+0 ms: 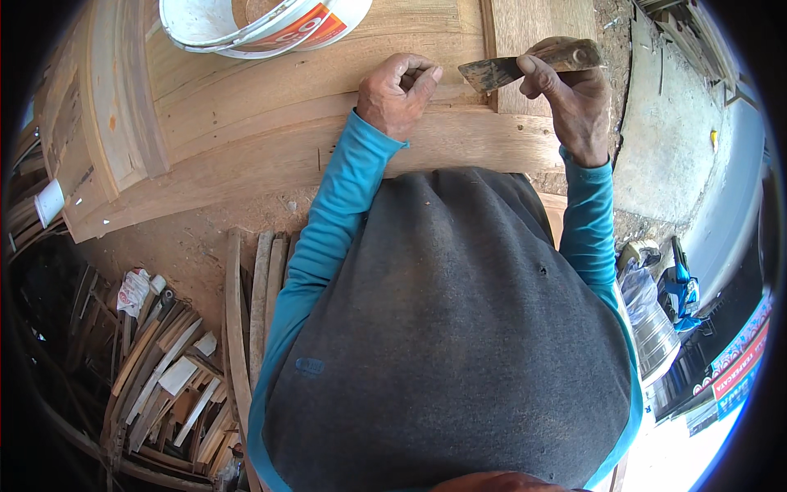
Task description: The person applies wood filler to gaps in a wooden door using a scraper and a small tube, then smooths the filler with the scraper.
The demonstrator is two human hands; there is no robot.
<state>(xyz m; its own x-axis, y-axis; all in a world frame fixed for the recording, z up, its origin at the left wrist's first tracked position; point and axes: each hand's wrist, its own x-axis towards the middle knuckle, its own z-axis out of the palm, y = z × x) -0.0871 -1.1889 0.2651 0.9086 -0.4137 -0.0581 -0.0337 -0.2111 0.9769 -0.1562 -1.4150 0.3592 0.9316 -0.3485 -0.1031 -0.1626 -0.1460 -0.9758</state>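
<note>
The floor (188, 246) on the left is bare brown dirt. Near left, scrap wood (164, 369) lies in a jumbled pile, a white bag (133, 292) at its far edge; long boards (235, 303) run along its right side. On the right is a pale grey slab (660, 139), with loose timber (689, 45) at its far end. Near right, a red and blue banner (742, 361) borders glaring white light.

Lettering in view

Upper left of centre: white bucket (357, 12), orange-red label (305, 31), large white characters. Lower right edge: banner (741, 361), white lettering on red and blue bands. Lower middle: dark shirt (459, 328), small bluish print (309, 366), too faint to read.
</note>
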